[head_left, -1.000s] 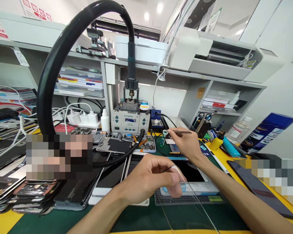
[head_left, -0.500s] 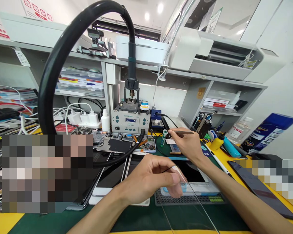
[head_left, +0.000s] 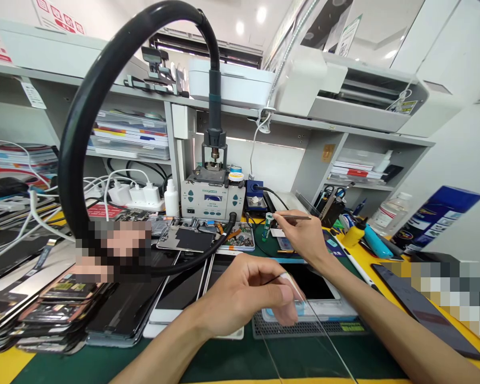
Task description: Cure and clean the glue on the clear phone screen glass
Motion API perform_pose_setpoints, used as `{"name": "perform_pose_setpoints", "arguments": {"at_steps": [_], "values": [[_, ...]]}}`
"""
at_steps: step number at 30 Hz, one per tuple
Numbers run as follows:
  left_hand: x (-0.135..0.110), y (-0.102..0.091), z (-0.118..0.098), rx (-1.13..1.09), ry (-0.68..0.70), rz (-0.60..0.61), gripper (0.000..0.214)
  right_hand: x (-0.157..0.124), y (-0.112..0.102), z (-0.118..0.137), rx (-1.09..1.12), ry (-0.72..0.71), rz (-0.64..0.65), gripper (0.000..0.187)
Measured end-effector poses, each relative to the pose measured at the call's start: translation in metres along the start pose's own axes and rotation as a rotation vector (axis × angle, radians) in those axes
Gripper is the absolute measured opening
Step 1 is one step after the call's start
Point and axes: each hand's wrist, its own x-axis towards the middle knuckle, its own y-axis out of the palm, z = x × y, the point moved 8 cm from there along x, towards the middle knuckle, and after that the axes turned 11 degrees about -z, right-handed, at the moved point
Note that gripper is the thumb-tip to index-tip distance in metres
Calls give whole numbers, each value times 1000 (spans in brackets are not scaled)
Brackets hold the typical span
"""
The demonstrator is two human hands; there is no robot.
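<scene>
My left hand (head_left: 244, 296) is closed, pinching the top edge of a thin clear glass sheet (head_left: 308, 341) that slopes down toward me over the green mat. My right hand (head_left: 304, 237) is further back and pinches metal tweezers (head_left: 294, 217), whose tips point left beside a small green vial (head_left: 268, 223). Under the glass lies a white phone (head_left: 324, 296) on a blue-rimmed pad above a dark perforated plate (head_left: 304, 326).
A hot-air rework station (head_left: 213, 198) with a thick black hose (head_left: 88, 117) looping overhead stands at the back. Stacked phone screens (head_left: 56, 309) fill the left. A parts tray (head_left: 240, 237), blue and yellow tools (head_left: 368, 240), a dark panel (head_left: 424, 312) and shelves with a printer (head_left: 356, 90) surround the mat.
Both hands keep their holds and barely move. The view has drifted slightly, shifting everything a little left.
</scene>
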Motion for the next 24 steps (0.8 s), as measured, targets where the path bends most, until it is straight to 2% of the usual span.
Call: {"name": "perform_pose_setpoints", "arguments": {"at_steps": [15, 24], "values": [[0, -1, 1, -5, -2, 1, 23, -2, -9, 6, 54, 3, -35, 25], [-1, -1, 0, 18, -8, -13, 24, -5, -9, -5, 195, 161, -4, 27]]}}
